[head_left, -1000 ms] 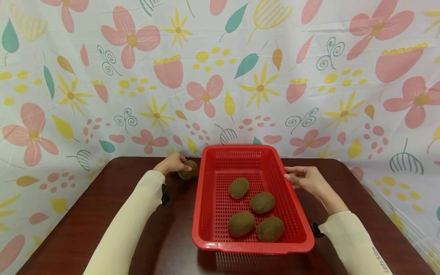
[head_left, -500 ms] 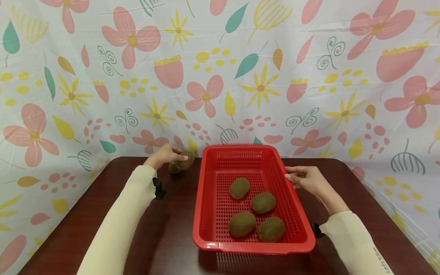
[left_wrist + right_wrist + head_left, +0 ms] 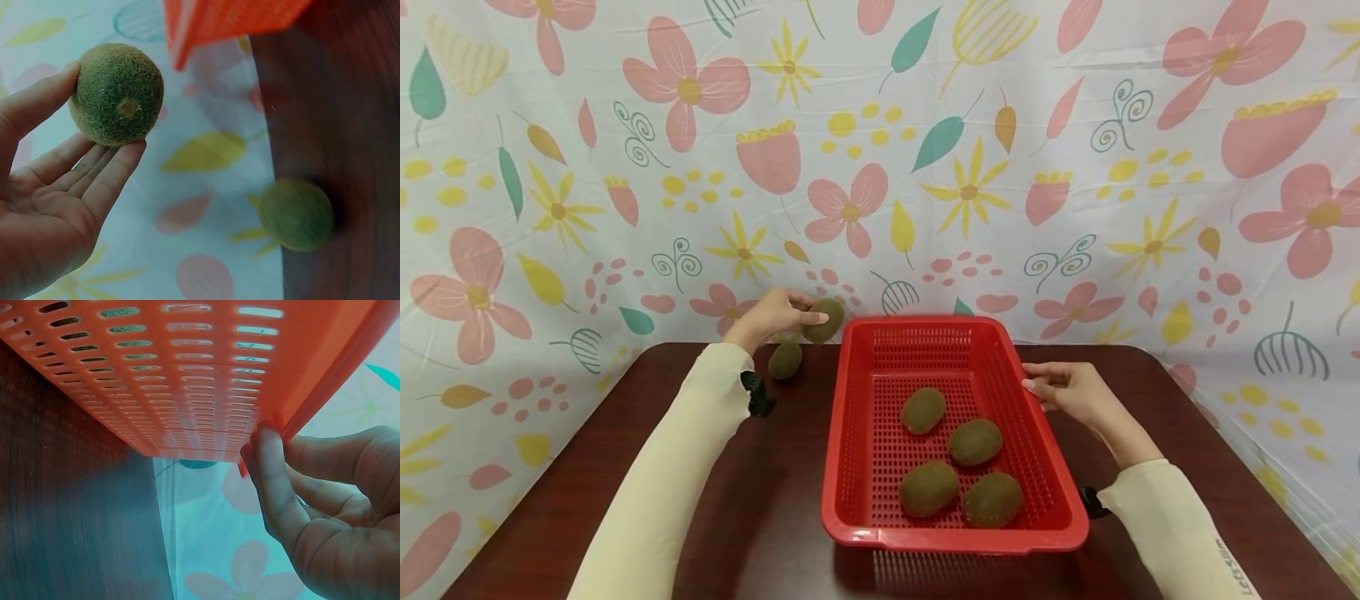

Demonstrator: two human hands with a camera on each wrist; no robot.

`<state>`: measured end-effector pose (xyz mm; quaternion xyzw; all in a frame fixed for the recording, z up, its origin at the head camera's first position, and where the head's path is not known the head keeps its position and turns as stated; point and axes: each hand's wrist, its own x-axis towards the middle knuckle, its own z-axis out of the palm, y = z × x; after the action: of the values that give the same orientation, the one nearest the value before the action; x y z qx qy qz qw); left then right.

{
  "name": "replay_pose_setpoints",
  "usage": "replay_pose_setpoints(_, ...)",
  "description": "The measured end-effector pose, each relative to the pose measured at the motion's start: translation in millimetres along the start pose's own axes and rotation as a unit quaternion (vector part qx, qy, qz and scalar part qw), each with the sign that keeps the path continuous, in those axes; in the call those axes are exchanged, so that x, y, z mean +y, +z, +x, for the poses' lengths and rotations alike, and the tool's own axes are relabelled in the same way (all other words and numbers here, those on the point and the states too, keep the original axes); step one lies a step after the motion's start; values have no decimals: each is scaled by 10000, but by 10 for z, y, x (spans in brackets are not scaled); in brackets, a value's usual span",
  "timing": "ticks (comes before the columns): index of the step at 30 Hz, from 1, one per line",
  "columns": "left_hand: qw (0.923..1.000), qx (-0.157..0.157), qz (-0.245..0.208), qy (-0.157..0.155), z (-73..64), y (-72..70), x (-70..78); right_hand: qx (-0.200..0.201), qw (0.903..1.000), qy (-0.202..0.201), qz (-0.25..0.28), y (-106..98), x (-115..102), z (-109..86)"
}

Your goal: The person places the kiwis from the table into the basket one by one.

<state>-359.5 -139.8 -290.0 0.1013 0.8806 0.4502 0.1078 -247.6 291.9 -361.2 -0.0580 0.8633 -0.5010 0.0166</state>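
My left hand (image 3: 777, 314) holds a fuzzy brown kiwi (image 3: 823, 322) between thumb and fingers, raised above the table's back edge just left of the basket. In the left wrist view that kiwi (image 3: 117, 94) sits between thumb and fingertips. Below my hand, a second kiwi (image 3: 786, 360) lies on the table. My right hand (image 3: 1071, 392) pinches the right rim of the red plastic basket (image 3: 955, 540); the right wrist view shows thumb and fingers at the rim (image 3: 337, 375). Inside the basket are several kiwis, one of them a kiwi (image 3: 923, 411) toward the back.
The basket stands on a dark reddish-brown table (image 3: 760, 500), and its slotted walls rise around the kiwis. Directly behind the table hangs a white floral cloth (image 3: 850, 208).
My left hand has lifted a kiwi off the table, moving left and up, then back right toward the basket. The other kiwi has come into view beneath it. The right hand stays at the rim.
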Motion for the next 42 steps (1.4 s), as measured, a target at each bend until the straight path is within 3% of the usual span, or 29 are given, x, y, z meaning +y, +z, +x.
replay_pose_setpoints(12, 9990, -156, 147, 385, 92, 255, 496, -22, 10000, 72, -66, -1, -19, -5)
replay_pose_setpoints(17, 9983, -328, 185, 435, 168, 449, 704, -21, 10000, 76, -47, -4, -4, -3)
replay_pose_setpoints(20, 9977, -259, 262, 573, 226, 589, 789, -24, 10000, 63, -37, -6, -1, -9)
replay_pose_setpoints(23, 9975, -104, 330, 618, 286, 750, 835, -36, 10000, 48, -29, -9, -3, -14)
replay_pose_setpoints(27, 9972, -118, 372, 635, 351, 978, 865, -37, 10000, 26, -26, -14, -2, -9)
replay_pose_setpoints(36, 9934, -346, 719, 820, 391, 1471, 874, -21, 10000, 43, 18, -16, 13, -5)
replay_pose_setpoints(42, 9923, -592, 708, 830, 374, 1720, 847, -28, 10000, 25, 33, -11, 9, -2)
